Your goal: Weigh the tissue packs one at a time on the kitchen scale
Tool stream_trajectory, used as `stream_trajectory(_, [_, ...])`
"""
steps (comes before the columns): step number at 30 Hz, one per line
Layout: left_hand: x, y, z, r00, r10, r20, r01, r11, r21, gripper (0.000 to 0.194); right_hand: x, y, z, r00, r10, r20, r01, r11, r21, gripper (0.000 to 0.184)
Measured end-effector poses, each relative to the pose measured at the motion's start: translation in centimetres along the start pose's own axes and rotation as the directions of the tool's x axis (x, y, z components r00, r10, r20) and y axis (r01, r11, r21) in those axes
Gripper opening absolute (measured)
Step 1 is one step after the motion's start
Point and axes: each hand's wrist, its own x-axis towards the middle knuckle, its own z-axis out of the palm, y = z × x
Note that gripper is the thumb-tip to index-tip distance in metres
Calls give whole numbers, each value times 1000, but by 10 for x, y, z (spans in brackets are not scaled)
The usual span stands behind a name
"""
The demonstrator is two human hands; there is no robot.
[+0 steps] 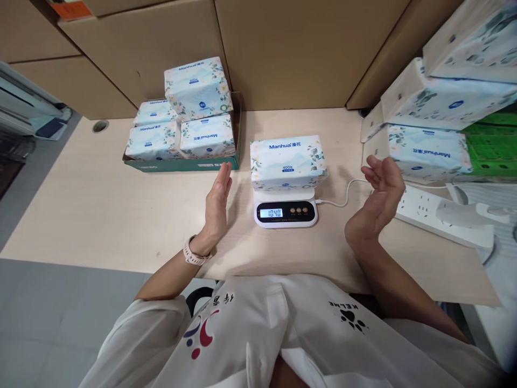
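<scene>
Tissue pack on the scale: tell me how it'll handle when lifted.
The tissue pack probably gives when squeezed, its wrapper looking soft and creased. The glossy film may feel slippery. Its broad, flat shape on the scale suggests little rolling.

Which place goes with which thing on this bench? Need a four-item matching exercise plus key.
1. White digital scale with black panel
2. Pale-pink wristband
3. Shallow green cardboard tray
4. White rectangular power strip

A. Right of the right hand
B. Under one floral-printed tissue pack
C. Around the wrist of the left hand
D. Under several stacked tissue packs

Pairs: 1-B, 2-C, 3-D, 4-A
</scene>
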Motion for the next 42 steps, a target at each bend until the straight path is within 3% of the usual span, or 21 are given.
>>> stream_trajectory(6, [0, 2, 1, 1000, -6, 5, 5, 1000, 22, 68, -1, 1, 1, 1000, -17, -1, 17, 1000, -14, 57])
stream_trajectory(11, [0, 1, 0, 1000, -9, 13, 9, 1000, 20, 69, -1, 4, 1, 998, -65, -18, 66, 995, 68, 54])
stream_trajectory(17, [0, -2, -1, 1000, -2, 22, 2, 1000, 30, 72, 2, 25, 2, 967, -254, -13, 253, 957, 141, 55])
stream_trajectory(29, [-1, -1, -1, 1000, -3, 27, 2, 999, 37, 71, 2, 19, 4, 973, -229, 3, 226, 962, 154, 53])
stream_trajectory(42, [-2, -3, 0, 998, 4, 57, -5, 1000, 23, 70, -2, 12, 1, 986, -98, 135, 82, 990, 117, 54])
